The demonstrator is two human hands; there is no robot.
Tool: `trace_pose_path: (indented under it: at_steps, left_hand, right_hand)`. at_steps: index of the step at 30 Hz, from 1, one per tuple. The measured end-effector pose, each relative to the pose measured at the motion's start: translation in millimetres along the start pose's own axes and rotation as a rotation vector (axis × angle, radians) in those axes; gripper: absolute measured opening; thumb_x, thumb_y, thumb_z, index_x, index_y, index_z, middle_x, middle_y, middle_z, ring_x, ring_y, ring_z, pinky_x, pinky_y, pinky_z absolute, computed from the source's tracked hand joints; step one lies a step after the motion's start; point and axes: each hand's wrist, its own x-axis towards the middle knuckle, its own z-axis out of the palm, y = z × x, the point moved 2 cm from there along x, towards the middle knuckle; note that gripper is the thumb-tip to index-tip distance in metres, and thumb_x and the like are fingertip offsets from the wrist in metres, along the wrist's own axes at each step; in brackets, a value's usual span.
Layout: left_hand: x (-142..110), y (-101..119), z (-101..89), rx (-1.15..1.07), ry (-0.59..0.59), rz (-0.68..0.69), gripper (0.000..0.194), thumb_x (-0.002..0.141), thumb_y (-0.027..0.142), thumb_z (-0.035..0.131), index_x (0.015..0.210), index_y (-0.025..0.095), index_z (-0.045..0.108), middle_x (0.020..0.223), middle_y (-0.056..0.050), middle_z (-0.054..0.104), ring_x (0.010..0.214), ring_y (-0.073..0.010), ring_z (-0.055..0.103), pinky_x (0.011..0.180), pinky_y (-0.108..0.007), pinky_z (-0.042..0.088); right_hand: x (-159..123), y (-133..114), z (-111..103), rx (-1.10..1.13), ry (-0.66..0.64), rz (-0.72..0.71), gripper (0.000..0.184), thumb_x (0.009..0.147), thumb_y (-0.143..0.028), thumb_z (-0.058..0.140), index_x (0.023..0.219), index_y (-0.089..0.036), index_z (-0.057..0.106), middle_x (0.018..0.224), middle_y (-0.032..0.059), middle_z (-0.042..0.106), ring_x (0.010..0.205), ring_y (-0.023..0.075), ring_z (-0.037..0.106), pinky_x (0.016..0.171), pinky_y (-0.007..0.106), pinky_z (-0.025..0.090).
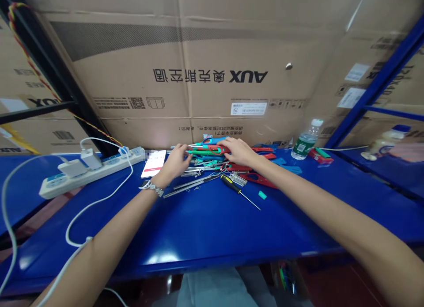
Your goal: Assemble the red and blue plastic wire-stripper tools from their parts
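Note:
My right hand (237, 151) is closed on the red handle end of what looks like a long-nosed lighter (212, 149), lying over the heap. At its left end, my left hand (175, 162) has its fingers pressed together by the metal tube; the exact grip is partly hidden. Beneath both hands spreads a pile of red, blue and green plastic casings and thin metal parts (202, 168). In front of it lies a yellow-and-black screwdriver (231, 183), its shaft pointing towards me to the right. A small green cap (262, 195) rests beside the screwdriver tip.
On the left are a white power strip (99, 171) with plugs and loose cables, and a phone (153, 164). A water bottle (304, 141) and a small red box (320, 156) stand right. Large cardboard boxes (205, 46) wall off the back of the blue table (198, 236).

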Motion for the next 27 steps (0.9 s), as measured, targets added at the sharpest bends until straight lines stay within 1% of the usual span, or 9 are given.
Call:
trace_pose_path:
  at_steps: [3,5,9,12,16,19,24,27]
  left_hand:
    - [10.1,-9.5,5.0,0.063,-0.015,0.007,0.015,0.09,0.022,0.054,0.098,0.017,0.066,0.105,-0.011,0.068,0.098,-0.0258,0.068,0.094,-0.042,0.056]
    - [12.2,-12.6,7.7,0.1,-0.082,0.048,0.015,0.089,0.021,0.053,0.094,0.018,0.067,0.101,-0.01,0.071,0.098,-0.0263,0.068,0.094,-0.041,0.055]
    - [9.1,-16.1,9.7,0.192,-0.234,0.143,0.021,0.087,0.021,0.054,0.099,0.02,0.072,0.106,-0.011,0.073,0.1,-0.0276,0.069,0.093,-0.041,0.054]
    - [6.7,-16.9,10.0,0.215,-0.29,0.183,0.023,0.085,0.021,0.056,0.101,0.02,0.072,0.106,-0.011,0.074,0.098,-0.028,0.069,0.09,-0.04,0.053]
    - [6.1,-15.9,10.5,0.187,-0.315,0.195,0.021,0.083,0.018,0.057,0.099,0.02,0.071,0.106,-0.011,0.074,0.1,-0.0279,0.069,0.091,-0.041,0.053]
    - [2.6,-14.2,9.7,0.142,-0.343,0.201,0.018,0.083,0.019,0.059,0.097,0.019,0.07,0.106,-0.01,0.074,0.098,-0.027,0.069,0.09,-0.041,0.053]
    - [-12.0,-7.1,4.7,-0.004,-0.339,0.167,0.019,0.081,0.021,0.062,0.099,0.02,0.067,0.105,-0.008,0.072,0.096,-0.0248,0.068,0.089,-0.04,0.053]
    - [-22.3,-1.1,3.4,-0.056,-0.324,0.16,0.02,0.081,0.021,0.06,0.1,0.02,0.068,0.103,-0.007,0.072,0.094,-0.0238,0.068,0.088,-0.04,0.054]
  right_hand:
    - [8.6,0.5,4.9,-0.033,0.022,0.044,0.039,0.089,-0.015,0.057,0.127,-0.02,0.064,0.12,0.0121,0.068,0.112,0.0284,0.061,0.092,0.039,0.046]
    - [10.8,2.2,7.6,-0.016,0.041,0.063,0.035,0.09,-0.017,0.057,0.125,-0.019,0.063,0.119,0.0119,0.067,0.107,0.0269,0.062,0.09,0.037,0.046]
    - [11.3,4.2,10.7,0.015,0.071,0.037,0.031,0.093,-0.021,0.059,0.123,-0.019,0.065,0.121,0.0122,0.064,0.106,0.0262,0.061,0.092,0.038,0.047]
    - [10.6,2.3,13.3,0.048,0.072,-0.002,0.028,0.094,-0.021,0.06,0.122,-0.02,0.066,0.121,0.0123,0.065,0.11,0.0277,0.061,0.097,0.041,0.047]
    - [8.9,-1.7,19.2,0.098,0.073,-0.039,0.027,0.095,-0.02,0.06,0.121,-0.024,0.066,0.127,0.0109,0.065,0.117,0.0285,0.06,0.1,0.043,0.047]
    - [7.3,-1.8,23.9,0.114,0.067,-0.034,0.027,0.094,-0.019,0.061,0.12,-0.023,0.067,0.128,0.011,0.066,0.119,0.0291,0.058,0.1,0.045,0.047]
    - [5.3,-2.8,29.0,0.113,0.05,-0.024,0.029,0.093,-0.02,0.064,0.121,-0.022,0.069,0.123,0.0112,0.067,0.118,0.0301,0.057,0.099,0.047,0.045]
    - [5.1,-8.7,31.8,0.116,0.033,-0.042,0.034,0.092,-0.017,0.062,0.125,-0.023,0.068,0.127,0.0106,0.066,0.119,0.0302,0.055,0.097,0.047,0.044]
